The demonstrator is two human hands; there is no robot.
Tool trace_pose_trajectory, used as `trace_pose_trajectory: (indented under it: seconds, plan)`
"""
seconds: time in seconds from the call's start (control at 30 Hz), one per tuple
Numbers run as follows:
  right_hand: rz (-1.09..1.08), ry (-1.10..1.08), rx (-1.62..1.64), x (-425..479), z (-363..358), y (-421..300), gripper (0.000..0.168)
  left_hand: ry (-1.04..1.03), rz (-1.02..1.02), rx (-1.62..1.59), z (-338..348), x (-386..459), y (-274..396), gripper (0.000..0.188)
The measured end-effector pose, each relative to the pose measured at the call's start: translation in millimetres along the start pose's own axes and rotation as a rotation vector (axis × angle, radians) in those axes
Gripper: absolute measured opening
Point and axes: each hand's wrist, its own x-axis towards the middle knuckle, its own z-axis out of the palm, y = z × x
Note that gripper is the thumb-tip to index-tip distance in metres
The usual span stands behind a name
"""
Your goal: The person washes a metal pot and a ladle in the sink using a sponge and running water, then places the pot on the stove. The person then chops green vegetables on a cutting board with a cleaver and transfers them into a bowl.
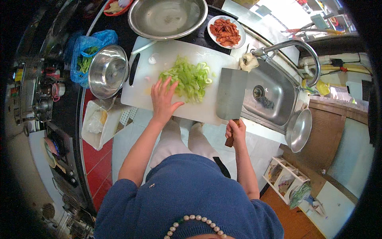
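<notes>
My left hand [164, 98] rests with spread fingers at the lower left edge of a pile of sliced green vegetable [192, 79] on a white cutting board [200, 115]. Its fingertips touch the slices, and nothing is gripped. In my right hand [237, 131] is the wooden handle of a cleaver [231, 94]. The broad blade lies over the board's right side, apart from the pile. A white garlic-like piece [152, 59] sits at the board's upper left. Beyond the board is a white plate of sliced reddish sausage [226, 33].
A large metal basin [168, 18] stands behind the board, and a steel bowl [109, 71] at its left beside a blue plastic bag [77, 74] of greens. A white bin [103, 134] hangs below. On the right are a sink [271, 92], a faucet [315, 59] and another metal bowl [299, 130].
</notes>
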Motion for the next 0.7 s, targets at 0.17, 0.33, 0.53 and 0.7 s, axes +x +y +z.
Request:
trace_pose_trajectory:
  seconds: [0.17,0.33,0.53,0.7]
  plan:
    - [0.066,-0.043,0.026,9,-2,12,0.017,-0.151,0.033,0.135,26,39,0,0.106]
    - [0.115,-0.112,0.051,23,2,17,0.017,-0.169,-0.057,0.149,52,77,0,0.102]
    - [0.132,-0.205,-0.051,37,34,12,0.016,-0.140,-0.014,0.082,79,79,40,0.087]
    - [0.160,-0.231,-0.023,38,47,6,0.015,0.025,0.032,-0.013,102,69,55,0.062]
